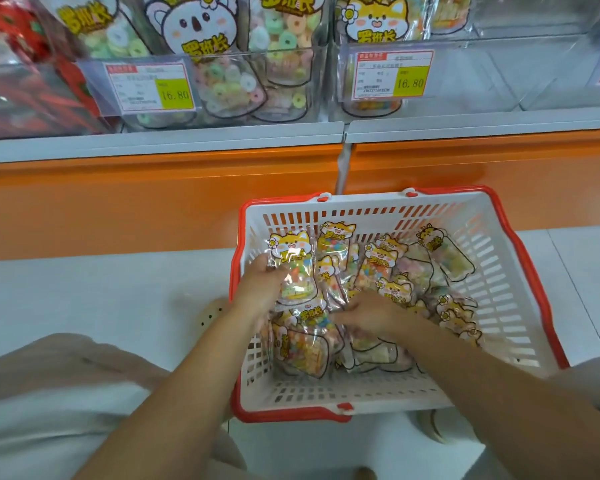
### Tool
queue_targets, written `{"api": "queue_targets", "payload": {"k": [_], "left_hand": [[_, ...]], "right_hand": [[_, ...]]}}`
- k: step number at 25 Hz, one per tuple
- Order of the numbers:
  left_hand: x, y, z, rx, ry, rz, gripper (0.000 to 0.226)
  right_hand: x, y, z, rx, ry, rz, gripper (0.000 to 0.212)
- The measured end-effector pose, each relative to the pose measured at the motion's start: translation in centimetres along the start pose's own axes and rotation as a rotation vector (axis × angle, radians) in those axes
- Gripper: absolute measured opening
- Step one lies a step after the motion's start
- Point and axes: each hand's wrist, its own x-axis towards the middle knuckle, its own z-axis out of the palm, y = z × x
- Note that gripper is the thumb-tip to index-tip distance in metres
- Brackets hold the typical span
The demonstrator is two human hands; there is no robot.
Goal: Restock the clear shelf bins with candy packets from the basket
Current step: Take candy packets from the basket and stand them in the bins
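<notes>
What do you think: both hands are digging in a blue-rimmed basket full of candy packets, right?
Not quite. The head view shows the rim of the basket is red, not blue. The left hand and right hand are indeed digging in that basket full of candy packets.

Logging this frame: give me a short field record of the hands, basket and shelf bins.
left hand: grips a fox-print packet at the basket's far-left corner
right hand: reaches among loose packets mid-basket; grip blurred, cannot tell
basket: white, red-rimmed, on the floor, many packets inside
right bin: largely empty, shelved fox packet at its left end
left bin: holds koala-print packets
price tags: 16.80 on both
</notes>
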Motion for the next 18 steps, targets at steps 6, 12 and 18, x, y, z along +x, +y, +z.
{"api": "queue_targets", "payload": {"k": [6,12,18], "left_hand": [[-0.1,0.1,0.2,0.006,0.011,0.023,0.046],[0.4,0.1,0.5,-0.042,0.02,-0.011,0.037],[0.1,-0.2,1.6,-0.119,-0.082,-0.071,0.064]], "right_hand": [[-0.7,0.1,2.0,0.092,0.16,-0.034,0.023],[-2.2,2.4,-4.0,0.415,0.216,0.08,0.007],[-3.7,3.3,-6.2,0.861,0.098,-0.058,0.013]]}}
